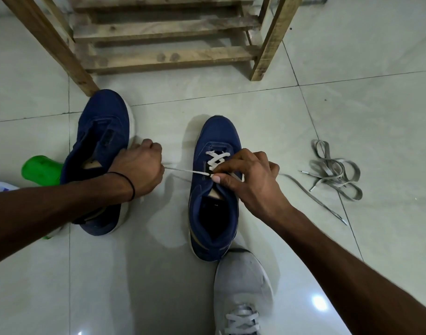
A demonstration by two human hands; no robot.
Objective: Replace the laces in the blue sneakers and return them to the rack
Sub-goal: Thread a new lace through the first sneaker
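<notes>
**Centre sneaker part-laced, both hands on the white lace**

We see a pale tiled floor point(352, 105) with the wooden rack point(168, 32) standing at the top of the view. Neither sneaker is on the rack; both sit on the floor in front of it.

- The left blue sneaker point(103, 122) is tilted to one side, with its toe just beside the rack's front leg.
- The centre blue sneaker point(216, 134) is upright, toe towards the rack.
- A grey shoe point(241, 279) is at the bottom, its toe touching the centre sneaker's heel.
- The left hand point(142, 170) is a closed fist in front of the left sneaker. It grips one end of the white lace point(183, 170) and holds it taut.
- The right hand point(250, 180) is over the centre sneaker's tongue, fingers bent. The thumb and fingertips pinch the lace at the eyelets.
- A tangle of grey laces point(332, 170) lies loose on the floor, well apart to the right.
- A green object point(39, 169) is partly hidden behind the left sneaker, and we can't tell what it is.
- The white lace makes two crosses over the lower eyelets, then runs left to the fist.
- A black band point(130, 184) is on the left wrist.
</notes>
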